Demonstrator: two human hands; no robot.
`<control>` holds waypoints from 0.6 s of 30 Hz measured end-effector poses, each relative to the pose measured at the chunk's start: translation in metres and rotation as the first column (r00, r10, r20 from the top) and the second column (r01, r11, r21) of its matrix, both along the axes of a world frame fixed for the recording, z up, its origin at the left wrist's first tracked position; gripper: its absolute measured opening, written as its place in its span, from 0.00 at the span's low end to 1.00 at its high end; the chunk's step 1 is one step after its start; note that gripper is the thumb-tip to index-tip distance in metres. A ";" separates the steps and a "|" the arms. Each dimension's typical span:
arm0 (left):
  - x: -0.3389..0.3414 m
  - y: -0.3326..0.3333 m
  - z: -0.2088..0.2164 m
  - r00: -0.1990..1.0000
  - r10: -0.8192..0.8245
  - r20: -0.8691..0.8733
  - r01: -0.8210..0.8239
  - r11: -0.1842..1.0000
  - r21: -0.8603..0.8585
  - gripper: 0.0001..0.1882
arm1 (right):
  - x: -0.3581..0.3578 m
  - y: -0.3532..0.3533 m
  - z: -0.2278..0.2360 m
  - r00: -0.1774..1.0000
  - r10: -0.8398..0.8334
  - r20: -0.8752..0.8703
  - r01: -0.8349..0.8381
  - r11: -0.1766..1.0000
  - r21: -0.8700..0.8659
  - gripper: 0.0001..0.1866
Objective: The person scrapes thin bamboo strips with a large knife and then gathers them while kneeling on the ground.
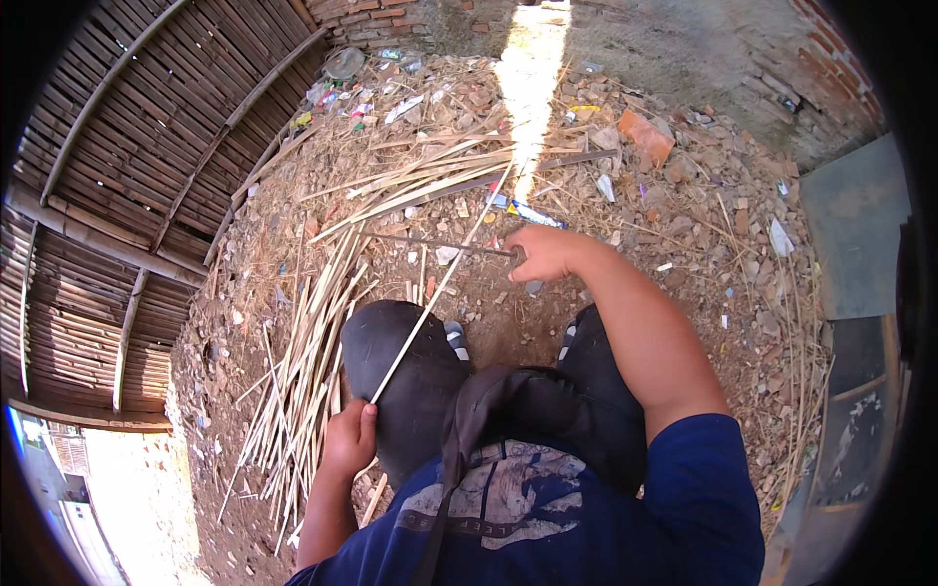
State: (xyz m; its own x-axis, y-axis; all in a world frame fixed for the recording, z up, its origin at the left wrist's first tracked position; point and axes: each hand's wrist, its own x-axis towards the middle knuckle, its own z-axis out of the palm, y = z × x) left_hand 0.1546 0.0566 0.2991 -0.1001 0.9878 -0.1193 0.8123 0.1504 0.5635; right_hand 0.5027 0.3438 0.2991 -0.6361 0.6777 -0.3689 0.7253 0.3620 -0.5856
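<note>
My left hand (352, 438) is closed round the lower end of a pale bamboo strip (420, 324), beside my left knee. The strip slants up and away to the right, past the knee. My right hand (543, 254) is closed on the handle end of a long, thin, dark blade (420, 240); its handle is mostly hidden by the fingers. The blade points left and crosses the strip in view; whether the two touch I cannot tell. Left of my knee lies a heap of split bamboo strips (298, 391).
More strips (420, 186) lie on the ground ahead, among rubble and litter. A slatted bamboo wall (147, 127) stands at the left. A brick and plaster wall (684, 59) closes the far side. Grey panels (860, 234) stand at the right, near a broken tile piece (645, 137).
</note>
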 end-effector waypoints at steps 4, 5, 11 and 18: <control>0.000 0.002 0.003 0.999 -0.017 -0.033 0.018 1.000 0.020 0.20 | -0.002 -0.007 -0.003 0.998 -0.059 -0.030 0.061 0.995 0.080 0.33; 0.001 0.003 0.007 0.999 -0.026 -0.042 0.027 0.999 0.019 0.20 | -0.004 -0.009 -0.001 0.999 -0.042 -0.011 0.043 0.992 0.115 0.32; 0.003 0.001 0.007 0.994 0.001 -0.105 -0.004 1.000 -0.024 0.19 | -0.023 -0.041 0.028 0.979 0.139 0.146 -0.170 0.959 0.228 0.30; 0.003 -0.001 -0.003 0.999 0.011 -0.039 -0.010 1.000 0.025 0.17 | 0.015 -0.006 -0.002 0.995 -0.098 0.008 0.094 0.974 0.205 0.30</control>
State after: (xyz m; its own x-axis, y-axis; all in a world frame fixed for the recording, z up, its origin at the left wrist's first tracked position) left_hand 0.1575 0.0554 0.2964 -0.1147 0.9893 -0.0902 0.8323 0.1453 0.5350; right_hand 0.5175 0.3380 0.2975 -0.5592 0.7974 -0.2268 0.7720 0.4012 -0.4931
